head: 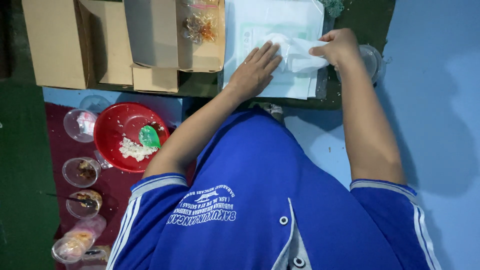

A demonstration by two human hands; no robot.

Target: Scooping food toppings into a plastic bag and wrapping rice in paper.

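I am looking down over a blue shirt [260, 200] that is filling the lower half of my view. At 11 o'clock, brown cardboard boxes [100, 42] are sitting open on a dark green table [365, 20], 1 holding a clear bag of snacks [200, 25]. At 12 o'clock, a stack of white paper sheets [272, 25] is lying on that table. At 9 o'clock, a red bowl [112, 125] is holding white rice and a green spoon [149, 136], with small clear cups [80, 172] running down toward 7 o'clock.

My left hand [255, 70] is pressing flat on the sheets, fingers spread wide, gripping nothing. My right hand [337, 47] is pinching closed on a crumpled white sheet [295, 52], which is lying on the stack between both hands at 12 o'clock.
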